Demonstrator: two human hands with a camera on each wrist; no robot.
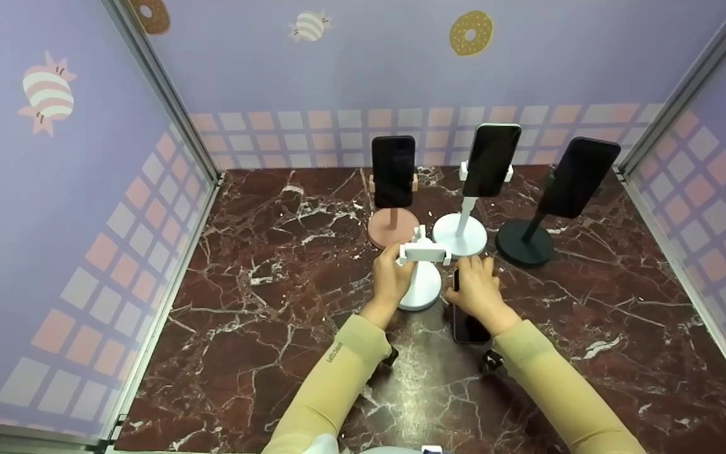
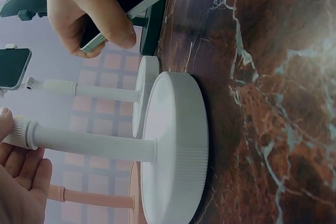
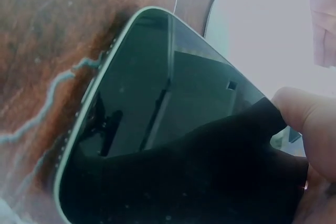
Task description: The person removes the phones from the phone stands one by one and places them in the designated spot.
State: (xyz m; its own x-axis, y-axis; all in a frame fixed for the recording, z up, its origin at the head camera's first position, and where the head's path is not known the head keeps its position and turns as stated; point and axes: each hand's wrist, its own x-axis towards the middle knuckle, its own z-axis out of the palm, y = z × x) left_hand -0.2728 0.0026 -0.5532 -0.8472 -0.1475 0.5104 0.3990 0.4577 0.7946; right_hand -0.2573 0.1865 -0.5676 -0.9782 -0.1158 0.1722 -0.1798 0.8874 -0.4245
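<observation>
Standing at the far left, a lilac panel (image 1: 16,227) with a tile pattern is bordering the dark red marbled table (image 1: 262,334). Toward the table's back, the pink stand (image 1: 393,228) is holding a dark phone (image 1: 393,171) in portrait before the tile-patterned back wall (image 1: 312,69). In front of it, the person's left hand (image 1: 391,280) is grasping the near white stand (image 1: 425,285), thumb and fingers wrapping about the ribbed collar of its post, while its round base is resting on the table. Behind it and to the right, the rear white stand (image 1: 460,236) is carrying a green-edged phone (image 1: 492,161). Nearer the person, the right hand (image 1: 476,290) is gripping the handheld phone (image 1: 470,328), fingers and thumb curling round its upper part; this phone is slanting just right of the near white stand, its screen facing the person, and the views are not showing whether its lower end is touching the table. Farthest right, the dark stand (image 1: 524,243) is propping a black phone (image 1: 580,176), which is leaning rightward.
</observation>
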